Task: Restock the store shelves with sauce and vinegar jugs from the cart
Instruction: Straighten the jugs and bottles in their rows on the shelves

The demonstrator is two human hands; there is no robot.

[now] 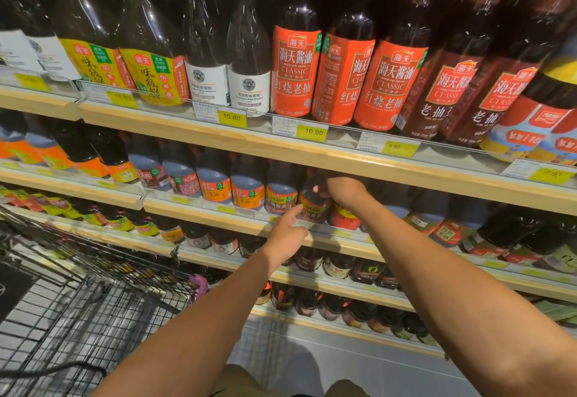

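The right hand [343, 192] is curled over the shoulder and cap of a dark sauce jug [313, 207], gripping it from above. The jug sits at the front of the shelf [203, 218], directly beneath that hand, under the board above. The left hand [287, 232], just below and to the near side of the jug, reaches up with one straight finger touching its label and holds nothing. By my reading this jug is being seated and squared into the row, so one placement is nearly done. To the left of both hands the row of jugs [248, 190] looks full and faces forward. To the right of the right hand the stock looks less even, so some filling may remain. The cart [93, 271], low and left of the left hand, shows only black wire mesh here, so I cannot tell how many jugs are left in it. The jugs are squat, glossy clear plastic over near-black liquid, with smooth orange and blue labels. The shelf edges are pale matt wood behind a clear plastic strip of yellow price tags [313, 132].
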